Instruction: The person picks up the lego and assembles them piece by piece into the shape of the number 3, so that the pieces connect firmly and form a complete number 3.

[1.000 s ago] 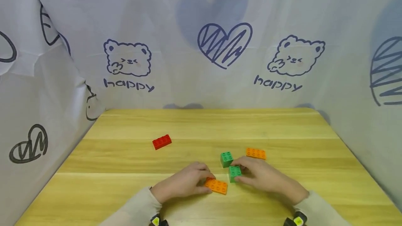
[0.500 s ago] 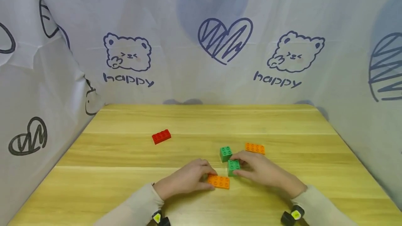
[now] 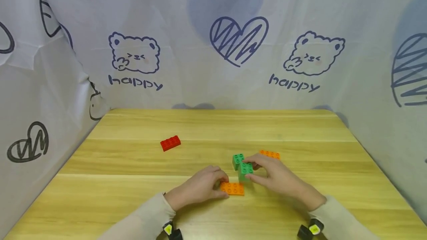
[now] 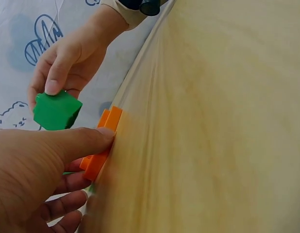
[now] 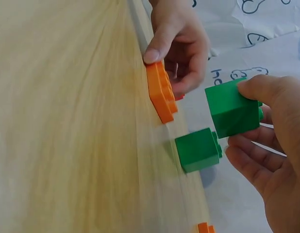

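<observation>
My left hand [image 3: 203, 186] pinches the left end of a flat orange building brick [image 3: 233, 189], which lies studs up on the wooden table. In the left wrist view my thumb [image 4: 99, 141] presses one long side of that brick. A green cube-shaped brick [image 5: 232, 109] is gripped between the thumb and fingers of my right hand [image 3: 278, 177], raised off the tabletop. Just behind it stands a second green brick [image 5: 197, 150], partly covered by the held one in the head view. The held brick is up and slightly right of the orange brick's free end.
Another flat orange brick [image 3: 269, 154] lies behind my right hand, which hides part of it. Further back on the left lies a red brick [image 3: 170, 143]. White printed cloth [image 3: 186, 84] walls in the table [image 3: 133, 129] at the back and sides.
My right hand has lifted the green brick from the table, bringing it slightly left. My left hand has slid and turned the orange brick a little, so its long side now lies straighter across.
</observation>
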Tool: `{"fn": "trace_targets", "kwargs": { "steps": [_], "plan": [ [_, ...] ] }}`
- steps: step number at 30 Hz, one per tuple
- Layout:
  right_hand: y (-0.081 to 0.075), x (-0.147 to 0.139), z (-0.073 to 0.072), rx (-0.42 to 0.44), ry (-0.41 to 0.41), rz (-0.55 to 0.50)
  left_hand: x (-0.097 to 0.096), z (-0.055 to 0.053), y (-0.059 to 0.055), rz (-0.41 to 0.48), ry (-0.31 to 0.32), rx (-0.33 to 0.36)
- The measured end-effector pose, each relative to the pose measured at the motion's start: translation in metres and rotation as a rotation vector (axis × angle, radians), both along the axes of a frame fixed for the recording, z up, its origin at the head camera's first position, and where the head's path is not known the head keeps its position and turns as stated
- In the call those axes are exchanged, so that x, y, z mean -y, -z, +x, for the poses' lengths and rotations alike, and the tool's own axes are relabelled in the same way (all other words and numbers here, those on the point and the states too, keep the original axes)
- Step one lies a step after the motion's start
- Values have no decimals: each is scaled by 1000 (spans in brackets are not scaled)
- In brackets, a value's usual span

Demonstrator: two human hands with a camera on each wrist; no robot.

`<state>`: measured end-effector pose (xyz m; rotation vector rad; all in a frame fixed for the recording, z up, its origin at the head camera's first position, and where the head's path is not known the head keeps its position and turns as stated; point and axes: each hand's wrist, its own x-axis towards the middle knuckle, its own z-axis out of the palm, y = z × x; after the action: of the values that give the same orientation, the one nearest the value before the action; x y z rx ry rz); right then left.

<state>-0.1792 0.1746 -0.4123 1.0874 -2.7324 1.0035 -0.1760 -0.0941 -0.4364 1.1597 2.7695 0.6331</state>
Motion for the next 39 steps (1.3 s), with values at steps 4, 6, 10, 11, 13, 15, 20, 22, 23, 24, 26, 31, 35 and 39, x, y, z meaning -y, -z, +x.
{"fn": "trace_targets", "kwargs": {
  "steps": [4,6,10,11,13,15,20,22,23,24,26,31,35,39],
  "plan": [
    [-3,4,3,-31,-12,-15,0,0,1,11,-3,-20],
    [-3,6,5,-39,-15,-15,-1,0,1,16,-1,-31],
    [-2,9,7,-53,-23,-17,-1,-1,1,20,0,-45],
    [-1,9,7,-53,-27,-19,-2,-2,1,23,-1,-46],
    [0,11,7,-59,-35,-19,-2,-3,1,27,0,-49],
    [0,13,7,-56,-41,-14,-2,-4,0,33,3,-52],
    [2,16,8,-39,-38,7,-1,-4,-1,46,11,-61],
    [3,17,8,-33,-33,19,0,-5,0,52,15,-69],
    [3,17,8,-28,-33,21,0,-5,0,57,17,-72],
    [4,17,8,-22,-33,26,0,-5,1,63,20,-76],
    [5,17,8,-14,-37,30,1,-6,1,70,23,-82],
    [7,18,10,12,-46,41,2,-5,3,70,15,-88],
    [9,18,12,39,-40,56,2,-4,6,60,-6,-71],
    [10,19,14,54,-40,71,2,-2,9,63,-21,-62]
  ]
}}
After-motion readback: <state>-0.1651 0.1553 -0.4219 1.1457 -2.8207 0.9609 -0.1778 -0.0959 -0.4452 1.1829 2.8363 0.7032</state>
